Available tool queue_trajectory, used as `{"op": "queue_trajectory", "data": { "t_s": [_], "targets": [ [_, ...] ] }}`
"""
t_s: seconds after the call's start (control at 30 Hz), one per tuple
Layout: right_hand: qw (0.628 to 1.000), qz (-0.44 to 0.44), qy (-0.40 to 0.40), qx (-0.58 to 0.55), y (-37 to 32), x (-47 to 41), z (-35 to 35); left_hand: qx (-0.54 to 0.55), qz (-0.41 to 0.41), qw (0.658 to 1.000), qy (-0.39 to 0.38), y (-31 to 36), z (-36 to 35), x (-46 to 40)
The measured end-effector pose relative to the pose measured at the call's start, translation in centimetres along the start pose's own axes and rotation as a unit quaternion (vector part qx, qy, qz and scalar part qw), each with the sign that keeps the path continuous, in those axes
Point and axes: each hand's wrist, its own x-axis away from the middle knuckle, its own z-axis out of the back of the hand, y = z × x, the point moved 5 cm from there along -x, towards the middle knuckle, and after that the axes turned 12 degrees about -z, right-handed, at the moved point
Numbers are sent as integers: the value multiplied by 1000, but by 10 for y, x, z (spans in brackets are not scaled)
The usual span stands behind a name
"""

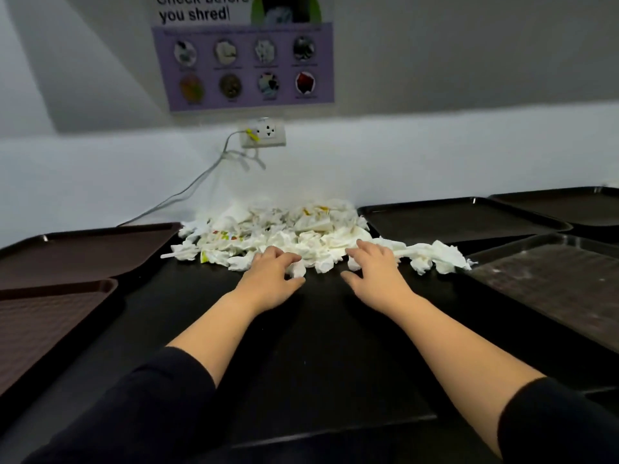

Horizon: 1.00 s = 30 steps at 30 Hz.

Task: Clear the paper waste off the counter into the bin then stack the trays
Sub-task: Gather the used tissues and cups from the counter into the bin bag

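Head view
Paper waste: heap of crumpled white napkins and wrappers (pixel 284 229), some with yellow and red print, on the black surface (pixel 318 346) against the white wall, between the trays.
Left hand (pixel 271 276): fingers curled, pinching a white scrap at the heap's near edge.
Right hand (pixel 375 266): palm down, fingers spread and bent onto the heap's near edge; grip cannot be told.
Brown plastic trays (pixel 67 256): two at the left, overlapping.
Dark plastic trays (pixel 469 219): three at the right, flat.
Wall: purple poster (pixel 244 65); white socket (pixel 264 133) with grey cable (pixel 187 192).
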Motion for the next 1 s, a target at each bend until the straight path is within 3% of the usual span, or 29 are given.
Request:
{"op": "queue_trajectory", "data": {
  "t_s": [0.13, 0.43, 0.6, 0.8, 1.0],
  "targets": [
    [997, -20, -44, 61, 3, -26, -19, 4, -17, 1000, 18, -9, -14, -21],
    [999, 27, -11, 30, -2, -22, -17, 70, -40, 995, 66, 4, -3, -5],
    [994, 80, 41, -54, -21, 5, 7, 96, -58, 981, 161, 16, 30, 25],
    [977, 134, 63, -153, -60, 38, 31, 91, -51, 974, 201, 21, 80, 62],
    [945, 111, 62, -302, -103, 55, 60, 171, -11, 945, 279, 13, 138, 100]
  ]
}}
